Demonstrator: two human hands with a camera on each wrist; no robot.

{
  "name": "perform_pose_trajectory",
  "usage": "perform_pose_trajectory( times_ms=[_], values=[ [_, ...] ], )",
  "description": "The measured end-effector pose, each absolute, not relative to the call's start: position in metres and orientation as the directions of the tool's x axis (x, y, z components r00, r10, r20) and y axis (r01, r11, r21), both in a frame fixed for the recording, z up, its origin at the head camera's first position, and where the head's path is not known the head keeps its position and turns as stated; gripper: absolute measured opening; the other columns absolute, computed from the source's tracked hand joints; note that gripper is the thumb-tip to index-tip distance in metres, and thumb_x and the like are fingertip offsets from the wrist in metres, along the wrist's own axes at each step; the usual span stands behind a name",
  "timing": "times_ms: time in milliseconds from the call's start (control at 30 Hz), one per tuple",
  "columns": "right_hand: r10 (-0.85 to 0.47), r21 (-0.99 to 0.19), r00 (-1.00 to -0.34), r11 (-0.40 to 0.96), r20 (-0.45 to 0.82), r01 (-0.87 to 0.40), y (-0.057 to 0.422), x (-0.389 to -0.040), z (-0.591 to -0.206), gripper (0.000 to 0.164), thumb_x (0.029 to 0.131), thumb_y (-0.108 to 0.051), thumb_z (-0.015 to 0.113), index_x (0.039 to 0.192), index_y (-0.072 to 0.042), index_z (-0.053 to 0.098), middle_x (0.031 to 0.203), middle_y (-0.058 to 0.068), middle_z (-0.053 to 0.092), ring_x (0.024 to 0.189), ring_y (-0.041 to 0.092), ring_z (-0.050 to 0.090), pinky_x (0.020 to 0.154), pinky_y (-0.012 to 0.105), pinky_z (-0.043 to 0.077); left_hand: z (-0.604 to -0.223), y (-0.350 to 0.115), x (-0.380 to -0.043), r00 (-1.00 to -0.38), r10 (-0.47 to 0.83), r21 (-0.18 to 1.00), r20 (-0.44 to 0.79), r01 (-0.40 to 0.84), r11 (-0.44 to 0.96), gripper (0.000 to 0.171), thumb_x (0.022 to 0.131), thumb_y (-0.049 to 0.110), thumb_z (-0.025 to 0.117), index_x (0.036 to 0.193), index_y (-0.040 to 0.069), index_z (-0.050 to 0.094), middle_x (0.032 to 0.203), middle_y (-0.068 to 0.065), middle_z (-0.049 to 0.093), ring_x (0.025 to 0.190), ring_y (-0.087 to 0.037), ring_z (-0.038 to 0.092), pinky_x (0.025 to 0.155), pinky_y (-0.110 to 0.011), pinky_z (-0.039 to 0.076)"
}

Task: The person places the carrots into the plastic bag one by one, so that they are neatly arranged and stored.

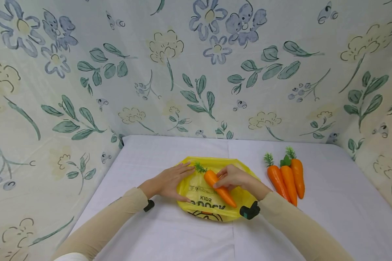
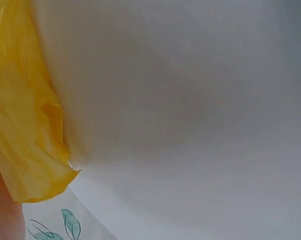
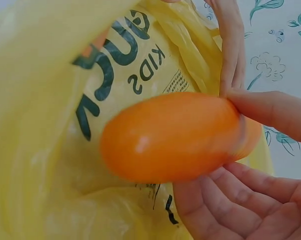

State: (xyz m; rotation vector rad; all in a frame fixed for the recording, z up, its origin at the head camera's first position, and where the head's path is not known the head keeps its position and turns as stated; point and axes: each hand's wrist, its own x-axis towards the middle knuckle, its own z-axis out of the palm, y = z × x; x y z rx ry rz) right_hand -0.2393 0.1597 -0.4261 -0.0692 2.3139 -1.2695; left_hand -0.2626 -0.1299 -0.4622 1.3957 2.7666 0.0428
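Note:
My right hand [image 1: 237, 178] pinches an orange toy carrot [image 1: 227, 196] with a green leafy top, holding it over the mouth of a yellow plastic bag [image 1: 187, 181]. The thumb and fingers grip the carrot's side, with its tapered tip toward me. Against the bag's left edge rests my left hand [image 1: 168, 181], its fingers and thumb spread and fairly straight. In the right wrist view the carrot [image 3: 165, 137] looms large before the bag's inner wall [image 3: 140, 75], which shows dark "DUCK KIDS" lettering. The left wrist view catches the bag's crumpled side [image 2: 25, 125].
To the right of the bag, several more toy carrots [image 1: 277, 179] lie side by side, green tops pointing away. A white cloth [image 1: 156, 148] covers the table. Behind and at the sides hangs a flower-patterned curtain [image 1: 183, 101].

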Motion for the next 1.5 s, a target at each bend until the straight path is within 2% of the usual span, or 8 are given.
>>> perform_pose_trajectory(
  times_ms=[233,333,767,1000,1167,1500],
  values=[
    [-0.202,-0.797,-0.882,0.545,-0.426,0.26,0.15,-0.239,-0.428,0.058,0.075,-0.018,0.089,0.119,0.007,0.06,0.104,0.015,0.063,0.072,0.022,0.066,0.068,0.036,0.06,-0.461,-0.13,-0.262,-0.6,0.799,0.048,-0.043,0.798,0.601,0.112,0.078,0.085,0.05,0.159,0.011,0.026,0.164,-0.005,0.022,0.151,-0.023,0.013,0.121,-0.036,0.012],
    [-0.197,-0.807,-0.876,0.514,-0.441,0.291,0.145,-0.237,-0.427,0.057,0.077,-0.017,0.088,0.118,0.008,0.058,0.104,0.016,0.062,0.072,0.024,0.069,0.067,0.038,0.061,-0.46,-0.13,-0.262,-0.604,0.796,0.064,-0.042,0.794,0.605,0.112,0.078,0.085,0.05,0.158,0.011,0.027,0.164,-0.005,0.022,0.151,-0.022,0.013,0.121,-0.038,0.014],
    [-0.213,-0.85,-0.869,0.404,-0.446,0.337,0.131,-0.23,-0.429,0.043,0.078,-0.014,0.085,0.105,0.008,0.06,0.093,0.019,0.068,0.073,0.031,0.072,0.066,0.044,0.06,-0.459,-0.13,-0.261,-0.612,0.789,0.098,-0.051,0.783,0.614,0.113,0.076,0.087,0.05,0.159,0.012,0.027,0.164,-0.006,0.02,0.151,-0.023,0.012,0.119,-0.043,0.022],
    [-0.225,-0.86,-0.858,0.35,-0.462,0.371,0.126,-0.229,-0.431,0.034,0.08,-0.014,0.083,0.098,0.008,0.065,0.087,0.018,0.071,0.074,0.029,0.072,0.069,0.045,0.06,-0.456,-0.131,-0.26,-0.623,0.78,0.12,-0.056,0.771,0.625,0.113,0.076,0.086,0.052,0.159,0.013,0.027,0.164,-0.006,0.021,0.151,-0.023,0.014,0.116,-0.047,0.027],
    [-0.244,-0.871,-0.85,0.291,-0.467,0.395,0.122,-0.228,-0.433,0.03,0.082,-0.011,0.081,0.097,0.01,0.066,0.084,0.021,0.071,0.072,0.03,0.072,0.07,0.046,0.06,-0.456,-0.131,-0.259,-0.626,0.777,0.138,-0.065,0.765,0.629,0.111,0.077,0.082,0.056,0.159,0.013,0.026,0.165,-0.004,0.02,0.151,-0.023,0.013,0.117,-0.047,0.027],
    [-0.238,-0.876,-0.846,0.199,-0.478,0.439,0.11,-0.226,-0.439,0.036,0.083,-0.009,0.08,0.103,0.011,0.056,0.089,0.025,0.069,0.076,0.035,0.072,0.068,0.045,0.06,-0.454,-0.13,-0.257,-0.628,0.774,0.141,-0.078,0.762,0.632,0.111,0.077,0.081,0.057,0.159,0.012,0.026,0.164,-0.004,0.021,0.151,-0.023,0.014,0.117,-0.046,0.026]
  ],
)
